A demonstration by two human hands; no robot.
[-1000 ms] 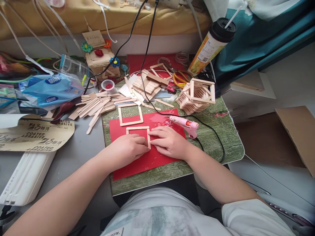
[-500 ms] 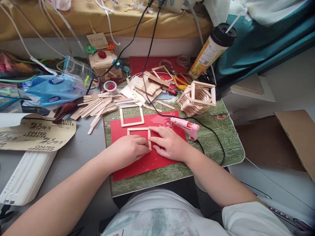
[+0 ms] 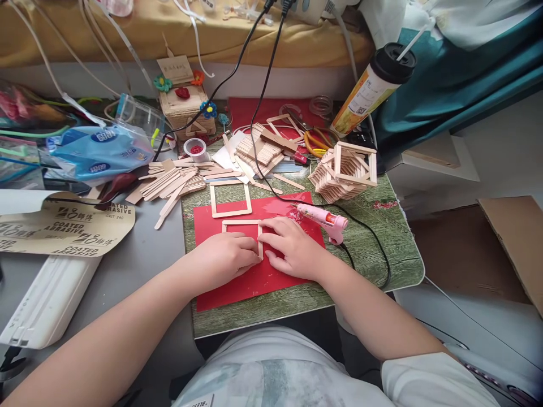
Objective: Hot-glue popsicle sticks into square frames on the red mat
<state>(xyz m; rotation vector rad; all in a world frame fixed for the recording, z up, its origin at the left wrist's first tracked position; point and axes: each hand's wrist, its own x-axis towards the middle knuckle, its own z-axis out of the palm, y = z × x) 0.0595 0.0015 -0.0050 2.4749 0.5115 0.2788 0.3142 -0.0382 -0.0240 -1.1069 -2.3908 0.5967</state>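
Note:
A square frame of wooden craft sticks (image 3: 241, 223) lies on a red sheet (image 3: 258, 287). My left hand (image 3: 227, 257) covers its lower left part, fingers curled and pressed together at the lower right corner. From the other side, my right hand (image 3: 294, 249) rests its outstretched, spread fingertips along the right stick and upper right corner. A second craft-stick square (image 3: 231, 214) lies just beyond, partly over the sheet's far edge. To the right of my right hand is a pink hot glue gun (image 3: 326, 219), nozzle pointing left.
Loose craft sticks (image 3: 169, 186) and a stick pile (image 3: 258, 155) lie farther back. A stacked stick tower (image 3: 343, 172) stands right, near a tilted lidded cup (image 3: 373, 87). A black cord (image 3: 373, 237) crosses the green table. Sandpaper (image 3: 68, 226) lies left.
The whole view has shifted slightly, so things appear a little farther right. Both hands keep their places on the craft-stick frame.

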